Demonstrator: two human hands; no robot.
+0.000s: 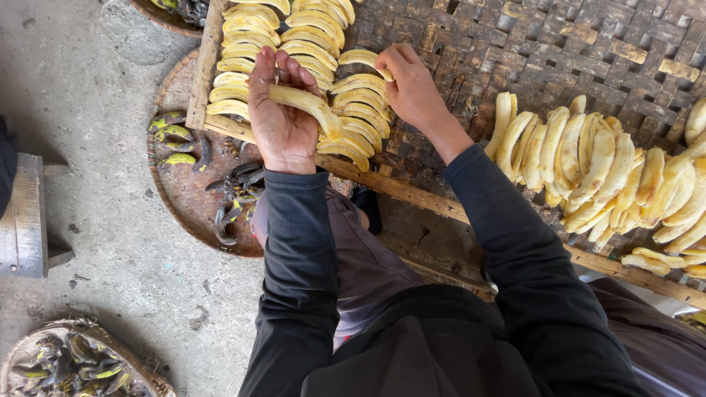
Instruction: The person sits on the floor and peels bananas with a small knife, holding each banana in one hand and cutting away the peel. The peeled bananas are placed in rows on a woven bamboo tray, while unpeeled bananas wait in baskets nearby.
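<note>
A: What fills most of the frame?

B: A big woven bamboo mat (pixel 588 51) across the top and right, edged by a wooden frame (pixel 412 192). At right lies a loose heap of peeled bananas (pixel 603 176). At upper centre, neat rows of peeled bananas (pixel 309 37) overlap one another.

A: And off the mat?

B: At left of centre, a round flat basket (pixel 184 198) sits partly under the frame, holding dark banana peels (pixel 235 191). Another peel basket (pixel 81 360) shows at the lower left corner, and a grey block (pixel 26 213) at the left edge, all on a concrete floor (pixel 95 110).

A: The hands?

B: The left hand (pixel 282 121), palm up at upper centre, is closed loosely around a peeled banana (pixel 309 106) that lies across the palm and sticks out to the right, above the rows. The right hand (pixel 412 84), just right of it, pinches the end of a banana slice (pixel 364 59) with its fingertips, at the edge of the rows.

A: Sleeves?

B: Both are black.
</note>
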